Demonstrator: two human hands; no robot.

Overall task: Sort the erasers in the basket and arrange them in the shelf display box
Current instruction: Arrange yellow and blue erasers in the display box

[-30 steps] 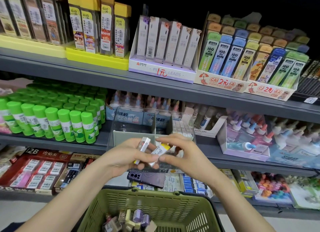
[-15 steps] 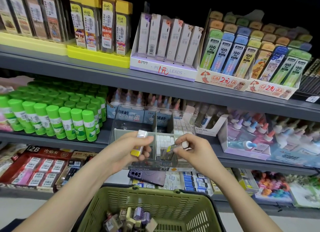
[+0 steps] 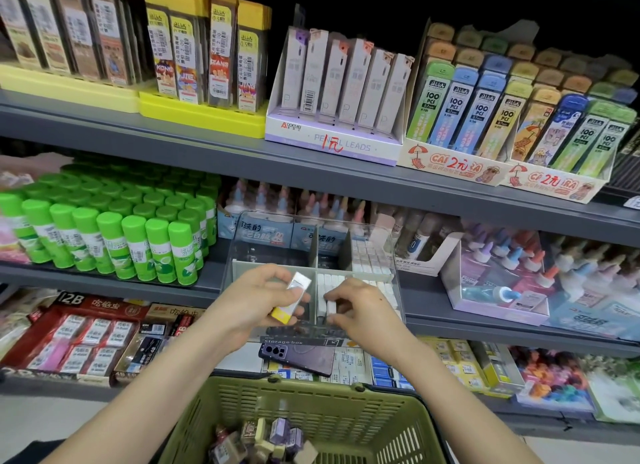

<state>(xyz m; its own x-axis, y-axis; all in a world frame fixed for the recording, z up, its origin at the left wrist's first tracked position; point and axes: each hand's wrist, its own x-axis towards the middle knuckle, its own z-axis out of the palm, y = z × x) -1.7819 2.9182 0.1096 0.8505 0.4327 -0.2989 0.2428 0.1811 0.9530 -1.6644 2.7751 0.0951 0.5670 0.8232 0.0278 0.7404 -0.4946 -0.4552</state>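
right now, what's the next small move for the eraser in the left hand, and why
Probably lower the yellow-ended, clear-wrapped eraser into the front left compartment of the transparent plastic display box: the left hand holds it over that side, while the right hand pinches among white block erasers right of the divider.

One wide head-worn view, forward and down, near the shelves [image 3: 207, 152], basket [image 3: 311, 415] at bottom edge.

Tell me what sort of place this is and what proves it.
Most likely a stationery shop aisle: grey shelving carries massed green glue sticks, a pencil leads display box with a handwritten price, and a green shopping basket sits below.
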